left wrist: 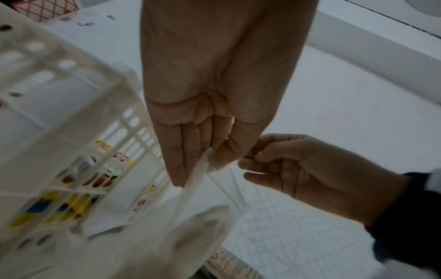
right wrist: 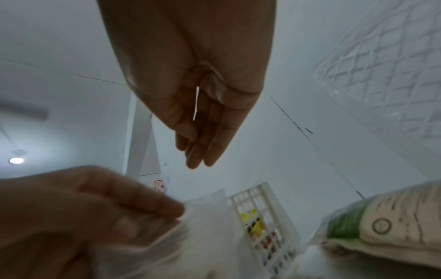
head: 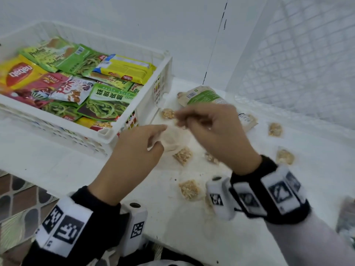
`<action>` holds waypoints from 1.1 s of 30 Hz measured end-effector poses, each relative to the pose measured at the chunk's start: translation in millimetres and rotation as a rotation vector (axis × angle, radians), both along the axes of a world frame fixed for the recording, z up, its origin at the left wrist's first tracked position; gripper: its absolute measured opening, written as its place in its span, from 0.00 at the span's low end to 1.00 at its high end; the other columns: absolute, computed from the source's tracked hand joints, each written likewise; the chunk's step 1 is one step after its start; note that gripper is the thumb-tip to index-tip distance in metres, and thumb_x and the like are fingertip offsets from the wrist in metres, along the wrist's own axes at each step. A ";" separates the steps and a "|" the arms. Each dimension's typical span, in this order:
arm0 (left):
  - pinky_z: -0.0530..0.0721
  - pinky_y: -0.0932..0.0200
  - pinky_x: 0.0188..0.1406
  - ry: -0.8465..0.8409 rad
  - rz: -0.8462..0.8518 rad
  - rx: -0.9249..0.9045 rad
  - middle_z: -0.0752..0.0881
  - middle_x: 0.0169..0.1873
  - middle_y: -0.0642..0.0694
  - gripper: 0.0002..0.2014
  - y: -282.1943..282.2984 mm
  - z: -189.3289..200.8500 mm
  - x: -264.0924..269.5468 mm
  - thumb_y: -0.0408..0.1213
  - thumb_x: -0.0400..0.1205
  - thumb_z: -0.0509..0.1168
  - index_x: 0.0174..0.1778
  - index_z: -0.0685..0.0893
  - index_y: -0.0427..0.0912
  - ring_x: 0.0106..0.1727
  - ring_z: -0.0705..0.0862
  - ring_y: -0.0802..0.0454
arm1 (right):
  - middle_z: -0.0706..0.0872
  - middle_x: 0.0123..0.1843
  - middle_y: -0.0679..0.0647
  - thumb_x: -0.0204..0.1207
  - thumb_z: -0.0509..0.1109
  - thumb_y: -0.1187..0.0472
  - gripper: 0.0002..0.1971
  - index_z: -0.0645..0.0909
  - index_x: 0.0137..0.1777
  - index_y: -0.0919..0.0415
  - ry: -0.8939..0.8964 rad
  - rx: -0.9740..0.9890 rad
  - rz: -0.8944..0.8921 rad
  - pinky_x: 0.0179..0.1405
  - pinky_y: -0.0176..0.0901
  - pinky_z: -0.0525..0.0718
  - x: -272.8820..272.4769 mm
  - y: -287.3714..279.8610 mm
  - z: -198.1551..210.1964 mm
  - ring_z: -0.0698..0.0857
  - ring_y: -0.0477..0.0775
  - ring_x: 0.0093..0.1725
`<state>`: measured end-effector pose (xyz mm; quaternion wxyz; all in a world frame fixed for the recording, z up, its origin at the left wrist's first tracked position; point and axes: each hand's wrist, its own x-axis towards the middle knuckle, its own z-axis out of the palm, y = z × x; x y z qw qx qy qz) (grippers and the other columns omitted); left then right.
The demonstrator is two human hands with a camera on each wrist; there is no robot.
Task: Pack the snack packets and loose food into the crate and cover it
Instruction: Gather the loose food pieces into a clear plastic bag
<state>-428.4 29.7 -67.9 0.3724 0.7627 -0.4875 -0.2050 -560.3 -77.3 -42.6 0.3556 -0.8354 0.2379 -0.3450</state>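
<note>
A white slatted crate (head: 107,134) at the left holds many snack packets. Just to its right, my left hand (head: 157,137) pinches the top of a thin clear plastic bag (head: 172,139) between thumb and fingers (left wrist: 181,169); the bag (left wrist: 190,236) hangs below it. My right hand (head: 181,119) hovers close beside it with its fingers bunched against the thumb. Nothing shows between them, and in the right wrist view the right hand (right wrist: 198,162) stands apart from the bag (right wrist: 210,236). Several wrapped snack squares (head: 183,156) lie loose on the white table.
A green and beige packet (head: 203,96) lies beyond my right hand, near the crate's right wall. A white lattice lid (head: 307,64) leans against the wall at the right. More snack squares (head: 275,129) lie towards the right. The table's front edge runs below my wrists.
</note>
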 end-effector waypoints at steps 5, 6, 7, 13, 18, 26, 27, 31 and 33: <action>0.83 0.45 0.58 0.061 -0.024 -0.006 0.89 0.49 0.43 0.20 3.4 -1.5 15.8 0.30 0.78 0.64 0.65 0.83 0.49 0.53 0.86 0.47 | 0.85 0.62 0.57 0.74 0.59 0.72 0.21 0.82 0.64 0.60 0.614 -0.174 -0.054 0.66 0.40 0.74 52.5 -62.5 -25.4 0.80 0.55 0.64; 0.84 0.45 0.58 0.060 -0.039 -0.010 0.89 0.48 0.43 0.20 3.0 -1.8 17.6 0.31 0.78 0.64 0.65 0.83 0.49 0.53 0.86 0.47 | 0.81 0.67 0.58 0.75 0.58 0.71 0.23 0.78 0.69 0.59 0.791 -0.217 -0.005 0.69 0.45 0.73 64.6 -72.2 -35.9 0.77 0.57 0.68; 0.84 0.45 0.57 0.058 -0.055 -0.012 0.89 0.48 0.42 0.20 2.7 -2.5 18.5 0.31 0.78 0.64 0.65 0.83 0.50 0.52 0.86 0.47 | 0.79 0.69 0.60 0.76 0.58 0.70 0.24 0.74 0.72 0.60 0.934 -0.254 0.046 0.69 0.50 0.74 75.0 -79.1 -46.4 0.75 0.59 0.70; 0.82 0.41 0.58 0.110 -0.126 0.001 0.88 0.46 0.42 0.23 3.1 -1.0 25.5 0.40 0.74 0.60 0.67 0.81 0.52 0.55 0.85 0.42 | 0.75 0.69 0.64 0.78 0.67 0.54 0.31 0.62 0.79 0.58 1.159 -0.240 0.148 0.66 0.57 0.76 107.1 -96.2 -81.6 0.77 0.64 0.68; 0.84 0.42 0.56 0.035 -0.130 -0.024 0.88 0.49 0.43 0.23 2.9 -3.1 27.4 0.34 0.78 0.61 0.70 0.79 0.50 0.53 0.86 0.45 | 0.81 0.51 0.64 0.78 0.61 0.63 0.14 0.71 0.63 0.63 1.098 -0.355 0.013 0.46 0.54 0.83 106.7 -86.3 -81.3 0.83 0.63 0.46; 0.76 0.60 0.62 -0.056 -0.173 -0.040 0.82 0.65 0.46 0.23 -1.1 -8.0 30.3 0.32 0.81 0.61 0.74 0.74 0.46 0.65 0.80 0.50 | 0.87 0.38 0.53 0.75 0.71 0.61 0.08 0.84 0.51 0.63 0.285 0.108 -0.291 0.43 0.40 0.83 58.9 -65.1 -27.3 0.84 0.47 0.38; 0.74 0.63 0.60 -0.058 -0.174 -0.041 0.82 0.65 0.47 0.23 -1.7 -8.7 30.1 0.33 0.81 0.61 0.74 0.74 0.46 0.65 0.80 0.51 | 0.87 0.39 0.53 0.74 0.72 0.64 0.07 0.84 0.51 0.62 0.113 0.196 -0.296 0.44 0.40 0.84 48.3 -55.8 -17.3 0.86 0.46 0.38; 0.72 0.69 0.56 -0.042 -0.181 -0.057 0.84 0.63 0.47 0.23 -6.3 -11.1 27.8 0.32 0.81 0.63 0.73 0.75 0.46 0.62 0.81 0.53 | 0.87 0.48 0.60 0.73 0.72 0.73 0.14 0.80 0.55 0.56 -0.267 0.335 -0.143 0.42 0.44 0.88 13.1 -8.7 -0.2 0.88 0.55 0.44; 0.74 0.68 0.56 -0.016 -0.167 -0.086 0.86 0.58 0.46 0.22 -8.7 -11.8 27.5 0.31 0.79 0.64 0.71 0.78 0.45 0.57 0.84 0.53 | 0.88 0.48 0.58 0.72 0.73 0.74 0.13 0.83 0.51 0.57 -0.229 0.258 -0.147 0.42 0.46 0.89 7.6 13.3 -8.6 0.89 0.56 0.45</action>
